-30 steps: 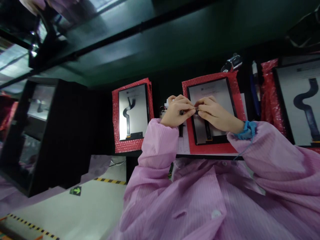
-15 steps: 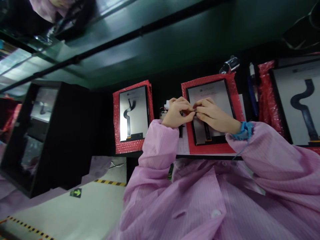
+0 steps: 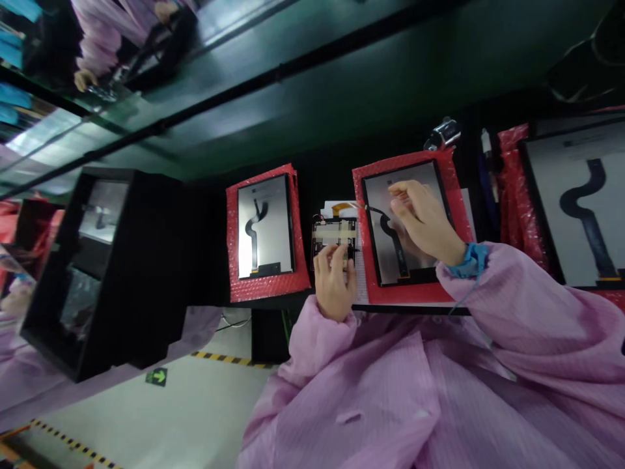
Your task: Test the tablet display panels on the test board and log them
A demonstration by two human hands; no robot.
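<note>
Display panel [image 3: 378,189] lies on red bubble wrap [image 3: 415,293], likely for cushioning — right hand [image 3: 432,225] over it, fingers slightly parted; left hand [image 3: 336,290], fingers spread, at the board [image 3: 325,227] alongside, perhaps steadying it.

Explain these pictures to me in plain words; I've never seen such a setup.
There is no robot here. A camera worn on a person's head looks forward and down, so every picture comes from that one spot. The hands are the wearer's own, in pink sleeves. On the dark table lie three flat panels with curved black ribbons, on red wrap. The left hand is at a small board; the right hand is over the middle panel. Whether either grips anything, I can't tell.
</note>
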